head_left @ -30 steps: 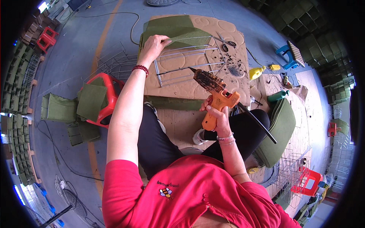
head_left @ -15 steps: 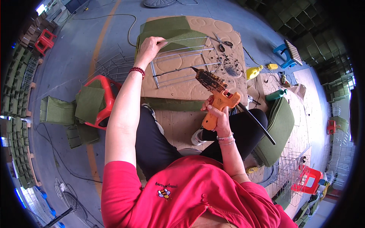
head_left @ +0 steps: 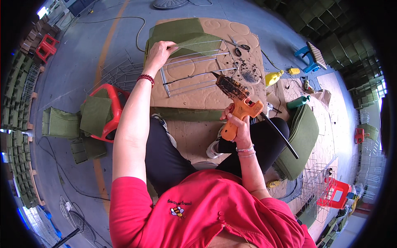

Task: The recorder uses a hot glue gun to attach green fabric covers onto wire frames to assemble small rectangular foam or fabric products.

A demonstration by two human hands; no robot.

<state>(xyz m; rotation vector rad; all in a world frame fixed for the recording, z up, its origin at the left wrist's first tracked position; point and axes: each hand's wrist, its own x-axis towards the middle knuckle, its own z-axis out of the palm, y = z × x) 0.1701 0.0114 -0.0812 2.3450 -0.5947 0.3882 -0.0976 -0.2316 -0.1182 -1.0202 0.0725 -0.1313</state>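
My left hand pinches the edge of a green felt-like sheet at the far left corner of a wire rack. The rack lies on a cardboard-topped work surface, partly over the sheet. In my right hand is an orange glue gun, its front crusted with dark glue. A long black glue stick sticks out of its back. The nozzle points left, close to a rack wire carrying a black streak; whether it touches, I cannot tell.
Scissors and black crumbs lie on the cardboard's right side. A red stool with green pieces stands left. To the right are a yellow bottle, a green bottle, stacked green sheets and wire baskets.
The glue gun's nozzle has moved slightly right along the rack's wire, and the black streak looks a little longer. My left hand keeps its pinch. The whole view has shifted slightly.
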